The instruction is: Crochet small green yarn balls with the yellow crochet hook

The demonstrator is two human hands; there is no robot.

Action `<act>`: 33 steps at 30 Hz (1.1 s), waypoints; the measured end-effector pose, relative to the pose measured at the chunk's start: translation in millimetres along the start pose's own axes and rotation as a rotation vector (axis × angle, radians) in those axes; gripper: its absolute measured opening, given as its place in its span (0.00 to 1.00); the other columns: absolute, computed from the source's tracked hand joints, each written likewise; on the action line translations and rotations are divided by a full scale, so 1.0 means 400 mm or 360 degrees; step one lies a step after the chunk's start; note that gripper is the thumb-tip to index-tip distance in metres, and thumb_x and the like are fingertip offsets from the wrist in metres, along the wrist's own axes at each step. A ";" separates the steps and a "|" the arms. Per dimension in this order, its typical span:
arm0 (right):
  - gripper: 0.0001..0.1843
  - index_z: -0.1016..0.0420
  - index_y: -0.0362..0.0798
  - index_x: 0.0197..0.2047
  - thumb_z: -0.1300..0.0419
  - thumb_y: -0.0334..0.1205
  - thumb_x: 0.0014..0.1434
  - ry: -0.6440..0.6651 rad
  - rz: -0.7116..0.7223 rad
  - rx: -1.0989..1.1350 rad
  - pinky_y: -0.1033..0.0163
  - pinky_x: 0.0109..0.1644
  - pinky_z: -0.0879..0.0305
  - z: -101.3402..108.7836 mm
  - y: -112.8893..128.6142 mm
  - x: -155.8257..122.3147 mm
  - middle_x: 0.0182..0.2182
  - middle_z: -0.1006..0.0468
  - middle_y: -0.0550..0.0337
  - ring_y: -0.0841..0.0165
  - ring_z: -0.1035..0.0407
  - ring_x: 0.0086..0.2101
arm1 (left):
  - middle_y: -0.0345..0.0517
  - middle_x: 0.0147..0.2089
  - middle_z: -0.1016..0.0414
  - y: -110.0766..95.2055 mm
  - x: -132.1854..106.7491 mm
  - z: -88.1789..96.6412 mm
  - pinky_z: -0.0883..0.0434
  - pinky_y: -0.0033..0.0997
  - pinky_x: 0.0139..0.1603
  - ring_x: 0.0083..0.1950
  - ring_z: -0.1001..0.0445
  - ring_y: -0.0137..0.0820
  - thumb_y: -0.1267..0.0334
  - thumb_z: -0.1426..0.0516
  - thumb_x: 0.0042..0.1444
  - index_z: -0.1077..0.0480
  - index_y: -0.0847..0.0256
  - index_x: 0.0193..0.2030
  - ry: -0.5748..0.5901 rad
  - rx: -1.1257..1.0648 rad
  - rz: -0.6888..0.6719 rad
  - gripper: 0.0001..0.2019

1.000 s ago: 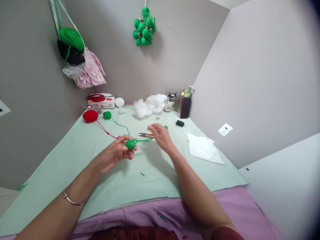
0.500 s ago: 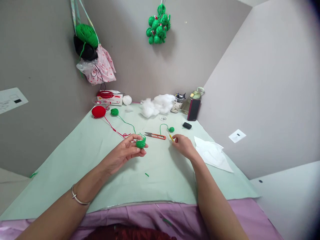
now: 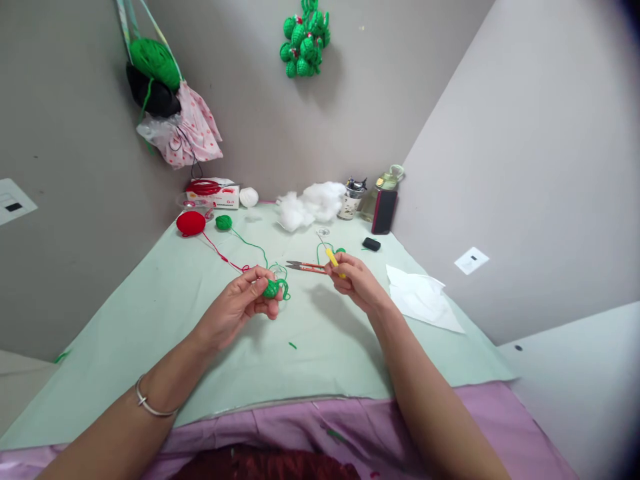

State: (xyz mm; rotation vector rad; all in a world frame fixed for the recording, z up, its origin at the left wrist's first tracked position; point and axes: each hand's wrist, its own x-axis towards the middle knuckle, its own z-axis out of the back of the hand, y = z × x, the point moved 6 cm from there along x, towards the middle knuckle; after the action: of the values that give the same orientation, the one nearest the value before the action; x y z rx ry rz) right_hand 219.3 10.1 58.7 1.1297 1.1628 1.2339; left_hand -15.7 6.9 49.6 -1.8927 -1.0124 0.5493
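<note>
My left hand point(image 3: 245, 300) pinches a small green crocheted piece point(image 3: 271, 289), with a loop of green yarn hanging off its right side. In my right hand point(image 3: 354, 279) is a crochet hook point(image 3: 332, 257) with a yellow handle; its thin metal tip points up and away from me. Orange-handled thread snips point(image 3: 303, 266) lie on the table between the hands, their handle end partly hidden behind my right fingers. Just past that hand sits a little green ball point(image 3: 341, 251), mostly covered, with a yarn tail curving left.
Red yarn point(image 3: 191, 224) and a green yarn ball point(image 3: 223, 223) rest at the back left. White stuffing point(image 3: 313, 205), a cup of pens point(image 3: 351, 201), a bottle point(image 3: 387, 183) and a phone point(image 3: 385, 212) line the back. White paper point(image 3: 423, 299) lies right.
My right hand has lifted the crochet hook off the table and turned it tip upward. My left hand has turned the green piece, and its yarn loop now hangs to the right.
</note>
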 end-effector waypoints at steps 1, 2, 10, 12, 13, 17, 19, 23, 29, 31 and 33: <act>0.08 0.31 0.50 0.36 0.40 0.41 0.51 0.0052 0.0002 0.0079 0.67 0.23 0.58 -0.023 0.002 -0.001 0.31 0.28 0.67 0.79 0.57 0.20 | 0.43 0.33 0.19 0.000 0.002 0.001 0.24 0.21 0.30 0.26 0.23 0.25 0.55 0.31 0.59 0.25 0.62 0.38 -0.0003 -0.0029 -0.0004 0.13; 0.10 0.29 0.50 0.38 0.39 0.42 0.52 0.0108 -0.0001 0.0145 0.67 0.23 0.60 -0.051 0.000 -0.002 0.30 0.28 0.68 0.79 0.59 0.20 | 0.43 0.33 0.20 0.001 0.004 0.003 0.24 0.20 0.29 0.26 0.23 0.24 0.54 0.31 0.59 0.25 0.62 0.38 -0.0009 -0.0054 -0.0005 0.13; 0.23 0.22 0.47 0.42 0.31 0.59 0.56 0.0718 -0.0160 0.0289 0.66 0.22 0.47 -0.247 -0.055 -0.015 0.22 0.26 0.65 0.75 0.43 0.18 | 0.46 0.31 0.23 -0.033 0.016 0.040 0.24 0.18 0.25 0.24 0.25 0.22 0.63 0.41 0.69 0.23 0.69 0.39 -0.0092 -0.0339 0.0007 0.11; 0.23 0.21 0.45 0.39 0.31 0.58 0.57 0.0784 -0.0205 0.0265 0.68 0.21 0.53 -0.225 -0.056 -0.016 0.18 0.31 0.68 0.77 0.48 0.17 | 0.43 0.31 0.25 -0.079 0.011 0.070 0.25 0.12 0.26 0.24 0.27 0.18 0.63 0.52 0.76 0.25 0.67 0.39 -0.0187 -0.0462 -0.0120 0.18; 0.23 0.22 0.44 0.37 0.31 0.59 0.58 0.0723 -0.0185 0.0283 0.68 0.21 0.57 -0.198 -0.049 -0.012 0.16 0.38 0.72 0.78 0.53 0.17 | 0.41 0.30 0.26 -0.105 0.007 0.086 0.26 0.09 0.28 0.24 0.27 0.16 0.62 0.58 0.78 0.27 0.66 0.36 -0.0230 -0.0519 -0.0198 0.24; 0.21 0.25 0.46 0.33 0.30 0.56 0.57 0.0359 -0.0029 0.0404 0.68 0.21 0.65 -0.058 -0.011 0.008 0.16 0.53 0.78 0.79 0.65 0.19 | 0.41 0.30 0.29 -0.157 -0.008 0.132 0.26 0.09 0.27 0.24 0.28 0.16 0.59 0.66 0.78 0.30 0.66 0.37 -0.0416 -0.0801 -0.0312 0.28; 0.21 0.28 0.49 0.33 0.30 0.57 0.57 0.0168 0.0074 0.0471 0.67 0.21 0.66 0.005 0.005 0.016 0.17 0.56 0.78 0.77 0.67 0.20 | 0.41 0.30 0.29 -0.157 -0.011 0.140 0.25 0.11 0.26 0.24 0.28 0.17 0.59 0.65 0.78 0.30 0.66 0.38 -0.0481 -0.0871 -0.0301 0.27; 0.17 0.29 0.51 0.34 0.33 0.55 0.62 -0.0191 0.0254 0.0540 0.67 0.20 0.61 0.107 0.008 0.021 0.19 0.55 0.76 0.76 0.65 0.20 | 0.43 0.30 0.29 -0.145 -0.009 0.133 0.24 0.14 0.24 0.24 0.28 0.20 0.61 0.64 0.78 0.31 0.65 0.36 -0.0496 -0.0817 -0.0271 0.26; 0.11 0.25 0.48 0.43 0.39 0.48 0.70 -0.0724 0.0375 0.0478 0.69 0.28 0.33 0.287 -0.049 0.007 0.32 0.26 0.63 0.75 0.34 0.26 | 0.44 0.31 0.29 -0.140 -0.011 0.128 0.25 0.13 0.25 0.24 0.29 0.19 0.62 0.61 0.78 0.29 0.66 0.35 -0.0477 -0.0722 -0.0271 0.25; 0.13 0.24 0.49 0.47 0.41 0.49 0.72 -0.0895 0.0404 0.0417 0.64 0.35 0.27 0.336 -0.056 -0.002 0.41 0.21 0.58 0.72 0.28 0.32 | 0.43 0.31 0.28 -0.139 -0.012 0.127 0.25 0.12 0.26 0.24 0.29 0.18 0.62 0.58 0.77 0.28 0.66 0.34 -0.0454 -0.0675 -0.0274 0.23; 0.16 0.24 0.51 0.41 0.42 0.55 0.70 -0.1018 0.0419 0.0331 0.63 0.30 0.32 0.357 -0.047 -0.007 0.33 0.23 0.59 0.71 0.33 0.27 | 0.43 0.31 0.27 -0.133 -0.011 0.121 0.25 0.13 0.26 0.25 0.28 0.19 0.62 0.53 0.76 0.28 0.65 0.33 -0.0406 -0.0608 -0.0266 0.20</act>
State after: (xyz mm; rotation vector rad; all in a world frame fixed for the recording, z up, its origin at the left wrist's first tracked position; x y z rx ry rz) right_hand 363.3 7.6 51.6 1.7174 0.6743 0.8429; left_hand -75.2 41.7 71.0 -2.0749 -1.5156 0.5359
